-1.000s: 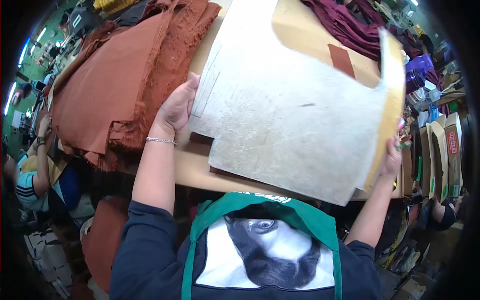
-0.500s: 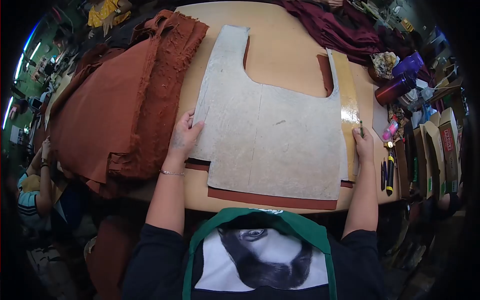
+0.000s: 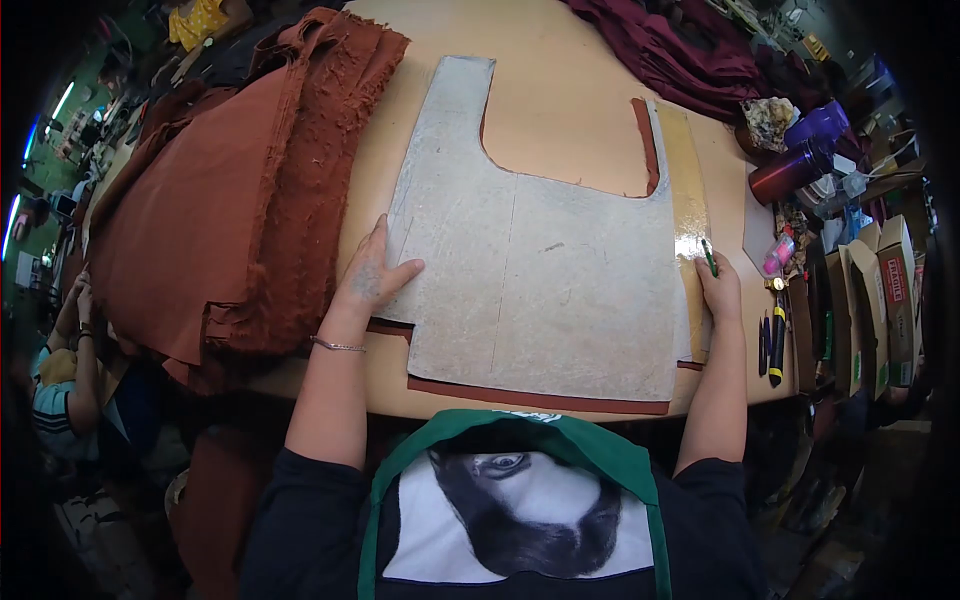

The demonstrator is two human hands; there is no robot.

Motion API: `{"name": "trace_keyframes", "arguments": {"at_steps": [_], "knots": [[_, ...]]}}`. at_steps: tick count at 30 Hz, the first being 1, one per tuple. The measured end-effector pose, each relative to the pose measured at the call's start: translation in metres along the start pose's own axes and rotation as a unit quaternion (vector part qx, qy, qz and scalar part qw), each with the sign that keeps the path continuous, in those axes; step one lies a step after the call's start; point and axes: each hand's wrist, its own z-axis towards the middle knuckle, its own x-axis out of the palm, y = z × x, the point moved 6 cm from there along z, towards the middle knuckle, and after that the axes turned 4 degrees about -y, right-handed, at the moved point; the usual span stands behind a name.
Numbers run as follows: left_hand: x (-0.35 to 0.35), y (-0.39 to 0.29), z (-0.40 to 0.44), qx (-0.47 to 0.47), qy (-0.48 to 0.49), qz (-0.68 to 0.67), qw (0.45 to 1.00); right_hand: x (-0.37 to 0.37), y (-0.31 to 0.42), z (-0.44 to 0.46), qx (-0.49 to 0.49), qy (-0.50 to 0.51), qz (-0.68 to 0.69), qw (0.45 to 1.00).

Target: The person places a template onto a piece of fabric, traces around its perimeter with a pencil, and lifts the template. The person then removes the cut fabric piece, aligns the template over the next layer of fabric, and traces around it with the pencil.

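A pale grey, worn pattern template [image 3: 540, 290], cut with a deep curved notch at the top, lies on the tan table. Rust-red cloth [image 3: 540, 393] shows beneath it, along the bottom edge and inside the notch. My left hand [image 3: 375, 272] rests on the template's left edge, fingers stretched out and thumb apart. At the right edge my right hand [image 3: 722, 290] holds a slim green pen [image 3: 708, 258] upright between its fingers, beside a glossy yellowish strip [image 3: 685, 180] that runs along the template's side.
A thick stack of rust-red cloth [image 3: 190, 220] with frayed edges sits at the left. Maroon fabric [image 3: 680, 60] lies at the back. To the right are a tumbler [image 3: 790, 172], a black-and-yellow cutter [image 3: 777, 340] and cardboard boxes [image 3: 895, 300]. Another person's arm [image 3: 82, 350] is at far left.
The template's upper right arm has shifted against the cloth, leaving a narrower red strip in the notch. My left fingers have straightened and spread. The pen in my right hand now tilts and shows more.
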Motion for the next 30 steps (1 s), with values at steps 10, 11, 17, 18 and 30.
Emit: {"name": "trace_keyframes", "arguments": {"at_steps": [10,11,17,18,30], "knots": [[0.004,0.005,0.005,0.121,-0.003,0.002,0.993,0.001,0.0,0.008,-0.068,0.062,-0.137,0.986],[-0.003,-0.019,-0.001,0.103,0.036,-0.064,0.992,0.001,0.002,0.009,-0.08,0.072,-0.137,0.985],[0.01,-0.009,0.004,0.064,0.068,-0.159,0.983,-0.003,0.008,0.011,-0.039,0.164,-0.19,0.967],[0.008,-0.015,0.001,0.033,0.073,-0.141,0.987,-0.004,0.007,0.009,-0.024,0.177,-0.182,0.967],[0.009,-0.014,-0.003,-0.023,0.097,-0.142,0.985,-0.003,0.006,0.003,-0.008,0.162,-0.175,0.971]]}}
